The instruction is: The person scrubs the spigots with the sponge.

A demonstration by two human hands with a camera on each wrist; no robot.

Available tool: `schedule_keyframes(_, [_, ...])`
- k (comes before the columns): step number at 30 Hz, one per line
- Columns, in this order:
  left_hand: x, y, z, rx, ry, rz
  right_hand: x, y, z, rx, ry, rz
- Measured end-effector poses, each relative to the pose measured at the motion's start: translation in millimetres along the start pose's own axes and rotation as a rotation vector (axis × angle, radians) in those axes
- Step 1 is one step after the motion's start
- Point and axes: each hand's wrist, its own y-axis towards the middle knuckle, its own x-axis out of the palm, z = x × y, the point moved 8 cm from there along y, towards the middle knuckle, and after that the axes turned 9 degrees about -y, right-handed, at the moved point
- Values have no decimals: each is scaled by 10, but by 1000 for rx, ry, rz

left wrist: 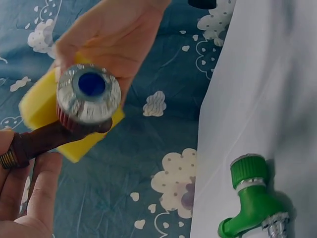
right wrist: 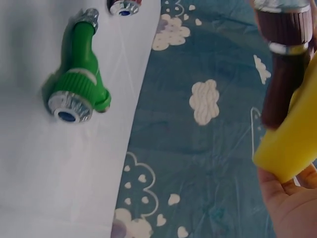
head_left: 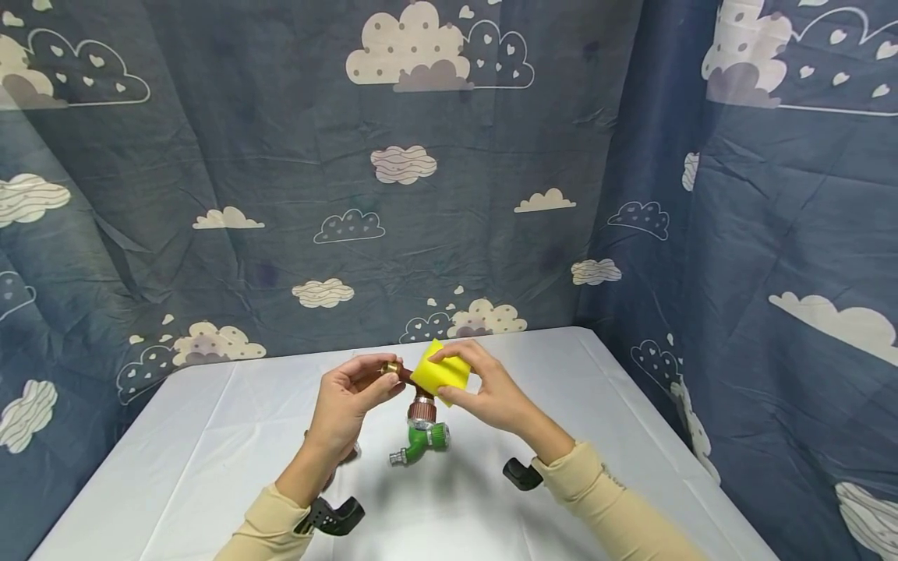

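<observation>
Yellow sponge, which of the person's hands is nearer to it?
The right. The right hand grips the yellow sponge itself, while the left hand is to the sponge's left, holding the end of the brown tap.

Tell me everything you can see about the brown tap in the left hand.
The brown tap has a dark, plastic-looking body, a brass-coloured threaded end, and a ribbed collar with a metallic silver tip around a round blue centre. It is held up over the white table, pinched by the left hand near the threaded end, collar pointing downward. A yellow sponge, held by the right hand, overlaps its body, apparently touching it.
</observation>
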Motion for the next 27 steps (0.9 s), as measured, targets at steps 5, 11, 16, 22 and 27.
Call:
schedule_keyframes(5, [34, 1, -56, -11, -7, -2, 52, 24, -113, -34, 3, -6])
schedule_keyframes(11, [58, 0, -72, 2, -37, 17, 56, 39, -156, -45, 9, 14])
schedule_keyframes(16, [66, 6, -111, -17, -86, 52, 50, 29, -178, -46, 11, 32])
schedule_keyframes(22, [24, 40, -195, -63, -184, 121, 65, 22, -260, -73, 1, 31])
schedule_keyframes(27, [6, 45, -270, -114, -272, 177, 73, 12, -377, -141, -47, 29])
